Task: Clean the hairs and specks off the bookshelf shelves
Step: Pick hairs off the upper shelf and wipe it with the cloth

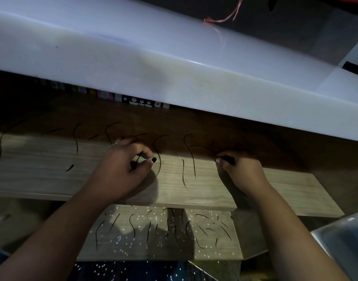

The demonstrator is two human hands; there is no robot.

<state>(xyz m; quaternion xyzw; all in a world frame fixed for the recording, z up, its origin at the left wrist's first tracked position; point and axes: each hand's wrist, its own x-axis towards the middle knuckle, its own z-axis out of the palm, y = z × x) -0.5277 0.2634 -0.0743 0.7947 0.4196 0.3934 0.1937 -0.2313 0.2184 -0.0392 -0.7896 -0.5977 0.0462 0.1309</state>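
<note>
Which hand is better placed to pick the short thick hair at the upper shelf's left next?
Probably left: the left hand sits nearer the short hair; the right hand lies farther right.

Both hands are on the upper shelf (42, 175), a light wood-grain board. Dark hairs (183, 173) lie scattered along it, mostly curved and running front to back.
Left grip (125, 169): fingers curled, pinching a few hairs between thumb and fingertips. Black nail polish, ring (115, 142) on one finger.
Right grip (241, 169): fingers curled, pinching a dark bunch at the fingertips, close to the shadowed back of the shelf.
Lower shelf (214, 250): loose strands (133, 228) plus lots of white specks (121, 240).
White top panel (153, 57) overhangs both shelves, with a pink thread (220, 19) lying across it. Row of book spines (133, 99) at the back, dim.
</note>
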